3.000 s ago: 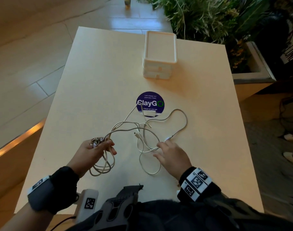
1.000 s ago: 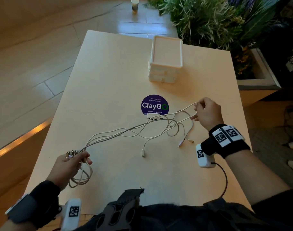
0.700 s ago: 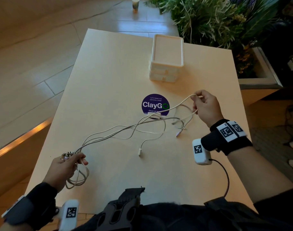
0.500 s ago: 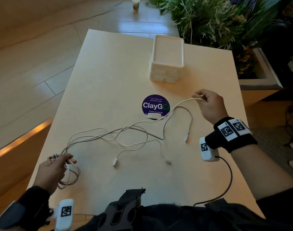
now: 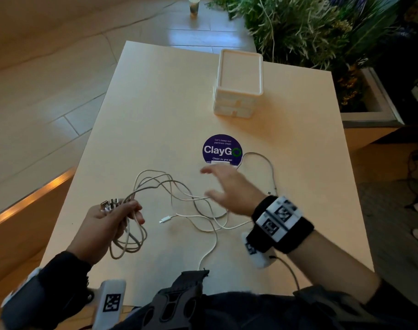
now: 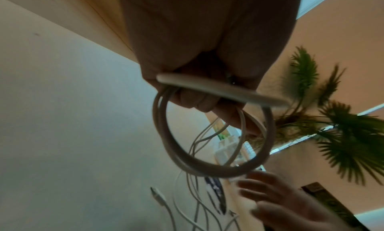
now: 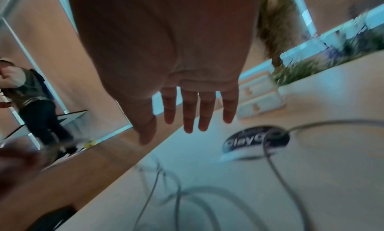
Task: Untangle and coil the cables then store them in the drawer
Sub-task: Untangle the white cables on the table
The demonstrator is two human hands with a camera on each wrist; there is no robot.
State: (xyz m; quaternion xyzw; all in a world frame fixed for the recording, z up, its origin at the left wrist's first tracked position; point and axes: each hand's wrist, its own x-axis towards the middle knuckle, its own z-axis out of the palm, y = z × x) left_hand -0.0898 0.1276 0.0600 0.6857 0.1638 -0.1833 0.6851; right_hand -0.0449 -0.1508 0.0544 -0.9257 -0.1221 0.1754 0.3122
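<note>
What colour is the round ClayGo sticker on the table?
The ClayGo sticker is dark blue-purple with white lettering and a green ring; clearest in the head view.

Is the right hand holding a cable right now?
No, the right hand has its fingers spread straight and empty above the loose cables on the table.

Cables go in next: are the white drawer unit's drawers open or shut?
Shut. Both fronts on the drawer unit sit flush, none pulled out.
</note>
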